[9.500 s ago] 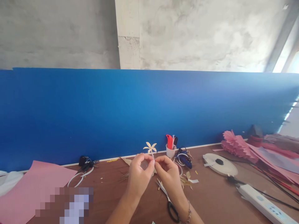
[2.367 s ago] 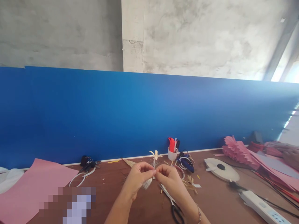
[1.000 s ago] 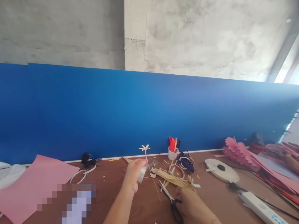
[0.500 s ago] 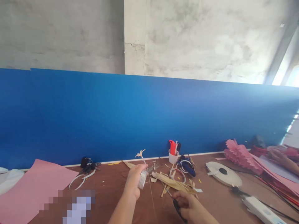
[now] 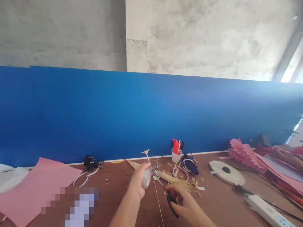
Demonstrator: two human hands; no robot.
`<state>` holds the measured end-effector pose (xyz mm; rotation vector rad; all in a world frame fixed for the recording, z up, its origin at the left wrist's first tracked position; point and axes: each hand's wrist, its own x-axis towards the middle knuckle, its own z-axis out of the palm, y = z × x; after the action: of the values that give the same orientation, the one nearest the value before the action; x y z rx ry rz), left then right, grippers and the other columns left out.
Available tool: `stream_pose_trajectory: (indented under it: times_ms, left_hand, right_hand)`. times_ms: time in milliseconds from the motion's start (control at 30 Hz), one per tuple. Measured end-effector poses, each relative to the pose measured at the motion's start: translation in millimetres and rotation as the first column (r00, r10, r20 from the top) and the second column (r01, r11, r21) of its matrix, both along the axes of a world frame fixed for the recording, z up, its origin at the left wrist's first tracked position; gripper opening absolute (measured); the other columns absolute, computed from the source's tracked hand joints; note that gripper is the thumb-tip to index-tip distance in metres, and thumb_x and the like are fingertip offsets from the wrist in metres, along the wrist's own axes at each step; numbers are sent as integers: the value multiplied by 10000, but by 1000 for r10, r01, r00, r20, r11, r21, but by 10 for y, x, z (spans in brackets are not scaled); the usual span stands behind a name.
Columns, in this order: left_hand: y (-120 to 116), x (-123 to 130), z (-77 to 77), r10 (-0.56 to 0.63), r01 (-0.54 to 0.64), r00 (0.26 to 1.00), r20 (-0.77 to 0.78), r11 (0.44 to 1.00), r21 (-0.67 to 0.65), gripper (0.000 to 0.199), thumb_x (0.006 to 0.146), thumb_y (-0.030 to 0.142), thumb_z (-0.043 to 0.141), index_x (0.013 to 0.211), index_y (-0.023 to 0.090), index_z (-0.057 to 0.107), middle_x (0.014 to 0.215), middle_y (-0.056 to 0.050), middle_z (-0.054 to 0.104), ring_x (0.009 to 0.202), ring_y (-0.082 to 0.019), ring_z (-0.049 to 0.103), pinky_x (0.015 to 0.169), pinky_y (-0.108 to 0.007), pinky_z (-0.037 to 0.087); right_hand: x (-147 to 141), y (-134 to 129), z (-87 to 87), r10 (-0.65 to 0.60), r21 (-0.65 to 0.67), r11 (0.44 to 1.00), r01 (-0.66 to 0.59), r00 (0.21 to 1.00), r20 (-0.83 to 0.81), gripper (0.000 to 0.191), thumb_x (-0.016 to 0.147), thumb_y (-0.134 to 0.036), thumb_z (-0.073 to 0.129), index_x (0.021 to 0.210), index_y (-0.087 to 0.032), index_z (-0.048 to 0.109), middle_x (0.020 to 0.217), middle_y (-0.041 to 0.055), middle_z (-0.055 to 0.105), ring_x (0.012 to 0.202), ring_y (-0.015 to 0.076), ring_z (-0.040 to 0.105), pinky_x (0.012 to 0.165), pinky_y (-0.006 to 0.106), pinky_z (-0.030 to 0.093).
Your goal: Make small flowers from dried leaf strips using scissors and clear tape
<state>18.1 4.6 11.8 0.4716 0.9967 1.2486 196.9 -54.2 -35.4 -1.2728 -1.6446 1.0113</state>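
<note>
blue partition behind, brown worktop in front. pink sheet on the worktop, far left. right hand gripping black-handled scissors, blades aimed up-left at the left hand, which is closed. dry husk strips lie behind the scissors. whitish spool held in left hand. pale flower pinched by its stem, head above left fingertips. thread runs down past blade tips; can't tell if touching.
</note>
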Motion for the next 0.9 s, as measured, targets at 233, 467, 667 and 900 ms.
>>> stream_pose_trajectory:
  times_ms: [233,467,667,900]
  left_hand:
    - [27,6,-53,1,-2,1000,27,1000,22,203,607,275,746,672,155,595,522,46,544,448,-82,539,461,-192,396]
    - [-18,58,-62,-5,4,1000,13,997,74,252,549,305,760,605,162,560,514,51,526,442,-76,511,482,-200,382]
    - [-62,97,-43,-9,10,1000,-11,995,104,219,563,308,718,609,171,554,492,56,506,439,-81,472,481,-209,369]
    - [-83,106,-28,1,0,1000,-4,994,111,186,563,292,697,620,171,568,496,77,450,442,-72,445,489,-208,366]
  right_hand:
    - [158,45,-99,-13,40,999,12,1000,27,249,702,-162,588,922,-243,673,791,13,612,758,193,573,673,281,451]
    - [43,46,-24,-21,-29,999,22,998,54,278,713,-177,576,967,-238,669,737,0,589,650,163,542,554,243,424]
    - [8,45,78,-52,-25,998,54,997,56,324,675,-163,587,978,-219,684,726,3,600,609,152,521,518,238,408]
    - [31,53,56,-51,9,999,51,996,69,271,690,-193,601,942,-215,697,720,12,613,644,170,544,576,263,431]
